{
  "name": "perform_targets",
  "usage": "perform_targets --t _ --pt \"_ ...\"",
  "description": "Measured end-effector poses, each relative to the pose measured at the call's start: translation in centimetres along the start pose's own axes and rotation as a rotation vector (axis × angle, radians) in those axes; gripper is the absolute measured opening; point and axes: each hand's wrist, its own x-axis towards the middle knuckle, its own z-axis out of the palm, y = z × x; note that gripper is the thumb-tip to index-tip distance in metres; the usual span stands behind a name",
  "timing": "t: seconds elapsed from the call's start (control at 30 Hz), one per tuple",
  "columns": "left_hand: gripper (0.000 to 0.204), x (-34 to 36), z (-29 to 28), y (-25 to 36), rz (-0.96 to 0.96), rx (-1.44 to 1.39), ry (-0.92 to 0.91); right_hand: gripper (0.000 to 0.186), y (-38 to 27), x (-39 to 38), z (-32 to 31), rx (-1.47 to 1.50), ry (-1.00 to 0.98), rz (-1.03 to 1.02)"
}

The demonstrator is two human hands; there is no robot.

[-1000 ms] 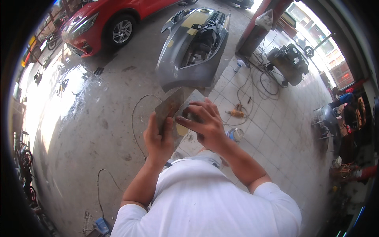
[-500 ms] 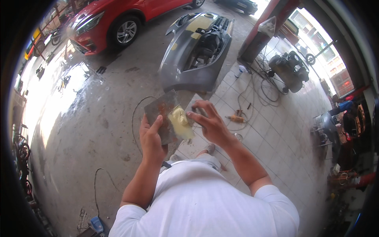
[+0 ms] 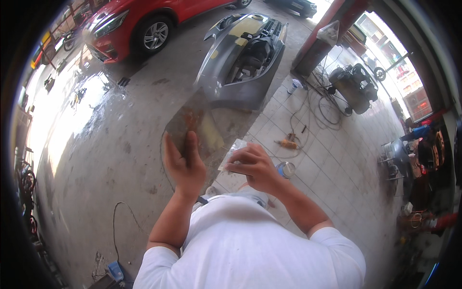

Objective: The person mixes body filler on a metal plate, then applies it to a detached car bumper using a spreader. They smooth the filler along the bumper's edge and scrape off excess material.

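My left hand (image 3: 184,161) is closed on a dark, stained mixing board (image 3: 185,113), with the thumb on top. Smeared by motion, a patch of pale yellow putty (image 3: 210,132) shows at the board's right side. To the right of it, my right hand (image 3: 255,166) pinches a thin, pale flat spreader (image 3: 236,148), which is apart from the board. Part of the spreader is hidden behind my fingers.
A grey car bumper (image 3: 231,72) with yellow patches lies on the floor ahead. A red car (image 3: 139,29) is parked at the far left. At right are an air compressor (image 3: 353,89), hoses, an orange-yellow power tool (image 3: 288,143) and a can (image 3: 286,169) by my right wrist.
My right hand and the spreader have drawn back toward me, away from the putty. The board has shifted up and left and turned, and the putty mound on it looks flatter.
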Motion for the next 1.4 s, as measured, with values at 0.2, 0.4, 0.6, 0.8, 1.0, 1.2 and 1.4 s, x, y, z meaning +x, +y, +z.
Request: perform_targets --t 0.2,0.4,0.6,0.8,1.0,1.2,1.4 --pt "0.031 1.5 0.6 1.2 -0.998 -0.892 -0.024 0.077 0.3 2.7 -0.4 0.318 0.290 -0.065" --pt "0.028 -1.3 0.6 0.4 -0.286 -0.318 -0.035 0.061 3.5 1.4 -3.4 -0.322 0.214 0.103" --pt "0.026 0.0 1.6 -1.5 0.039 -0.022 -0.023 0.066 -0.9 0.6 -0.9 -0.228 0.093 -0.015" --pt "0.022 -0.4 1.2 1.0 0.241 0.121 -0.100 0.062 -1.8 4.1 -2.0 -0.238 0.343 -0.001" --pt "0.025 1.9 -0.8 0.7 -0.077 -0.050 -0.087 0.064 -0.7 3.0 -1.7 -0.210 0.184 -0.053" --pt "0.026 1.7 -0.2 1.1 -0.021 -0.114 -0.052 0.064 -0.9 5.4 -1.3 -0.224 0.205 -0.099" --pt "0.032 3.1 -1.0 0.5 -0.129 -0.257 0.226 0.064 -2.6 4.7 -1.4 0.071 0.213 -0.189"
